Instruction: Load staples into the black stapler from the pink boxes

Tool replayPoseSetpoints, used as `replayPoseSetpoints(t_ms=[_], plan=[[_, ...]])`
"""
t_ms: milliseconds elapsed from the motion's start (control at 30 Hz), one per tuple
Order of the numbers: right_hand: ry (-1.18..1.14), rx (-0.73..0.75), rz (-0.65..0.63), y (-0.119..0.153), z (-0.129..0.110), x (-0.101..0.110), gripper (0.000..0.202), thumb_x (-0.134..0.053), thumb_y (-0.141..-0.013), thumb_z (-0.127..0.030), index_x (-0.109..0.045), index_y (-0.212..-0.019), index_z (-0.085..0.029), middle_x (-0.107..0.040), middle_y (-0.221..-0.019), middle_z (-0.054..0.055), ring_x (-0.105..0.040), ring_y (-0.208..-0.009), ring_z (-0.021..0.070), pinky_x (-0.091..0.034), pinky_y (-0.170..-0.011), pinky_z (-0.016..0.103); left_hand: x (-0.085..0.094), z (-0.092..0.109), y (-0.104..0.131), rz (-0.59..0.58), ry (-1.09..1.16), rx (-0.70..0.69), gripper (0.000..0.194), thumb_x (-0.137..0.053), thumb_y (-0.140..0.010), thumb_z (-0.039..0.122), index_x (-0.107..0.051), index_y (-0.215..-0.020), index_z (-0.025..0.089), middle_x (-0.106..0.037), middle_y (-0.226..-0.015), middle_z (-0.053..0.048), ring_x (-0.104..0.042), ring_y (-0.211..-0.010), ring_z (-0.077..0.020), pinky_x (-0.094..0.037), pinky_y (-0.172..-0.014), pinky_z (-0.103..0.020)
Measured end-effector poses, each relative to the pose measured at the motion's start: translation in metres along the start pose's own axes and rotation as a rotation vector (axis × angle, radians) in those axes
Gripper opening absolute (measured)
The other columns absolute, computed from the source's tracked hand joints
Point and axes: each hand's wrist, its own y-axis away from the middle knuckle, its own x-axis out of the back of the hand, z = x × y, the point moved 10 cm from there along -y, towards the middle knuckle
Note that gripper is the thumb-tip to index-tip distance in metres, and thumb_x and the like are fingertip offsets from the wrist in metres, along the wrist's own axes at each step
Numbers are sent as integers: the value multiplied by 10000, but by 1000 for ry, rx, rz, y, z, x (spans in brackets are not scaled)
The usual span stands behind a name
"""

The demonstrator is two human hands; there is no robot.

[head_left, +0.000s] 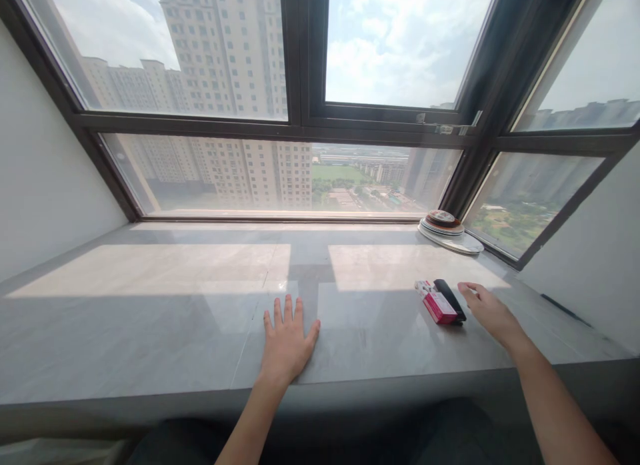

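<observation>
Left hand (pixel 287 342) flat, fingers spread, on grey stone sill (pixel 150 318). Right hand (pixel 493 312) open beside small red-and-white cardboard box (pixel 436 303) and slim black device (pixel 449 299). Box likely light, crushable; grip its long sides.

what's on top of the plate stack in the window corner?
A small red-patterned dish sits on top of the white plate stack on the sill. Whether anything lies inside the dish cannot be seen from this angle.
</observation>
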Motion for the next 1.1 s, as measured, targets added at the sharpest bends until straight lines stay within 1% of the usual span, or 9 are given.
replayPoseSetpoints(t_ms=[67,167,300,433,567,700,800,967,1100], plan=[[-72,-99,-257,-8,24,-25,635,-519,-856,-665,-701,-1171,-145,-571,-577,47,-464,-495,177,-319,-547,330,1,0,0,1,28,0,730,-315,-967,623,-356,-1546,180,-217,-1648,-133,-52,-1530,-402,-48,-1190,-639],[-234,-61,-450,7,13,-62,591,-560,-823,-669,-721,-1057,-151,-451,-475,-27,-348,-426,128,-225,-512,304,2,1,0,-6,45,5,724,-327,-966,618,-356,-1544,183,-223,-1646,-135,-46,-1531,-401,-59,-1184,-648],[-348,30,-460,44,-37,-97,573,-586,-795,-665,-732,-976,-141,-396,-459,-64,-302,-417,104,-205,-486,269,3,2,0,-4,32,5,713,-324,-972,614,-360,-1542,188,-233,-1644,-127,-59,-1531,-392,-62,-1191,-630],[-355,151,-378,87,-103,-133,495,-579,-815,-634,-742,-900,-174,-484,-500,-38,-400,-465,133,-296,-493,250,7,4,3,-5,96,-17,636,-304,-995,595,-420,-1505,234,-295,-1628,-97,-130,-1528,-361,-89,-1201,-598],[-281,357,-451,145,-178,-194,480,-471,-920,-591,-719,-965,-182,-655,-690,22,-564,-642,195,-398,-604,268,20,1,5,17,313,12,555,-276,-1023,573,-492,-1434,269,-484,-1518,-70,-336,-1459,-283,-141,-1210,-535],[-178,424,-417,183,-219,-235,415,-417,-985,-525,-681,-1033,-209,-706,-832,56,-615,-752,216,-400,-685,272,33,-6,3,91,467,132,537,-362,-1000,570,-548,-1356,213,-614,-1357,-104,-529,-1276,-271,-258,-1171,-477],[-164,426,-375,188,-219,-236,400,-384,-1006,-510,-662,-1007,-222,-684,-783,40,-607,-712,205,-375,-658,265,43,-7,3,189,407,185,549,-524,-932,504,-523,-1371,175,-599,-1334,-129,-537,-1232,-293,-355,-1097,-438],[-241,401,-371,175,-181,-206,462,-366,-996,-579,-656,-995,-220,-610,-683,1,-562,-630,191,-359,-592,256,48,-10,9,218,316,200,446,-575,-896,431,-584,-1291,223,-625,-1171,-97,-576,-1110,-281,-442,-959,-386],[-287,366,-384,172,-158,-193,487,-411,-968,-622,-665,-1030,-211,-530,-627,-22,-508,-580,178,-357,-565,255,55,-36,7,252,322,199,387,-552,-913,467,-621,-1226,249,-625,-1112,-66,-603,-1010,-246,-457,-905,-347]])
